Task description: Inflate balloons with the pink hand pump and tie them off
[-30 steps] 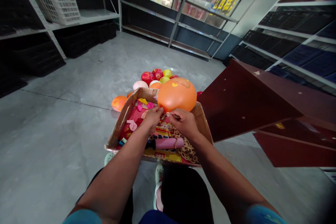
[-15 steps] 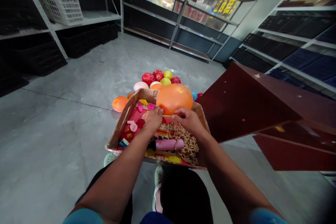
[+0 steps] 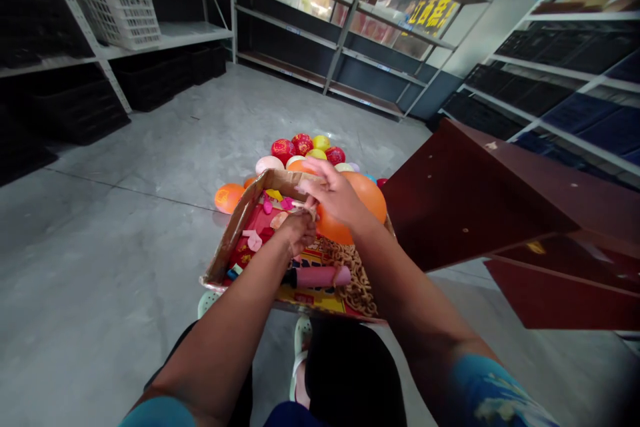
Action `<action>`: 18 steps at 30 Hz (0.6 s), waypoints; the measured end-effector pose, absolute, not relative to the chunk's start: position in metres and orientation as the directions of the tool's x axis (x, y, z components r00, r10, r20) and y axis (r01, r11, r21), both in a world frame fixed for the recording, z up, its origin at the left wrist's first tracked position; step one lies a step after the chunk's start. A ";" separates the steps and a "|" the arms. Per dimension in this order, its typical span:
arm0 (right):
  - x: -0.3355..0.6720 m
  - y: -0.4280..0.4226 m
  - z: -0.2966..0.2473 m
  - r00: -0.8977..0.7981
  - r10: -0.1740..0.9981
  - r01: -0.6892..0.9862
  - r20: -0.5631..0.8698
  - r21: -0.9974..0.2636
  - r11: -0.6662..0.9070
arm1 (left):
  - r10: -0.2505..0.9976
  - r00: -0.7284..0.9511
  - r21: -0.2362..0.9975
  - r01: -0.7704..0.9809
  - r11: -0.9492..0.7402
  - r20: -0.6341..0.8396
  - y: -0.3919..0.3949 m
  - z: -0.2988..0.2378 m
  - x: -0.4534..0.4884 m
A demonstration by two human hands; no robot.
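Observation:
An orange balloon [image 3: 373,200], inflated, hangs over the right part of a cardboard box [image 3: 223,250]. My left hand [image 3: 300,230] is closed in a pinch at the balloon's left end, where the neck seems to be; the fingers hide it. My right hand [image 3: 333,193] reaches across the balloon's front, its fingers stretched out to the left and slightly blurred, just above my left hand. Below them in the box lie a pink balloon pump [image 3: 323,276] and a heap of tan chain-like loops [image 3: 357,280]. Several limp balloons [image 3: 253,240] lie at the box's left side.
Beyond the box, several inflated balloons [image 3: 303,144] rest on the grey floor [image 3: 150,153]. A dark red panel structure [image 3: 470,207] stands close on the right. Metal shelves [image 3: 345,47] line the back, with a white basket [image 3: 120,13] on the left shelving.
The orange balloon has shifted right and down and turned. My right hand has moved from its lower right side up and left across its front. My left hand has dropped slightly.

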State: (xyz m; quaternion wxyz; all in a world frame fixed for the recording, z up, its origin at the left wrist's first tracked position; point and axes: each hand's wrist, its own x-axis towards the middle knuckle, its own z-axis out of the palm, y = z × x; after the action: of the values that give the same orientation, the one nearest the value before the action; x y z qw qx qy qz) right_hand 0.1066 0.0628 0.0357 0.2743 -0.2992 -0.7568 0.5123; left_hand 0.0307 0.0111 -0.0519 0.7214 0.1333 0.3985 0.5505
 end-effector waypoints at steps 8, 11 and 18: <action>0.177 0.035 -0.014 -0.651 0.725 0.267 -0.224 -0.962 -0.058 | 0.896 0.137 0.415 -0.850 0.325 -0.422 0.007 -0.042 0.025; 0.170 0.042 -0.053 -0.491 0.778 0.223 -0.391 -0.920 -0.322 | 0.892 0.190 0.350 -0.870 0.347 -0.411 0.006 -0.041 0.025; 0.126 0.057 -0.092 -0.597 0.764 -0.160 -0.244 -0.897 -0.411 | 0.860 0.300 0.117 -0.919 0.376 -0.412 0.007 -0.040 0.022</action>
State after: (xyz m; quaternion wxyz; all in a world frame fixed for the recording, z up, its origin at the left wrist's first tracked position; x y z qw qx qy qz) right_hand 0.1260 0.0574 -0.0918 0.2997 -0.3340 -0.4522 0.7708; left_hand 0.0222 0.0067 -0.0399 0.8030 -0.0705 0.2081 0.5539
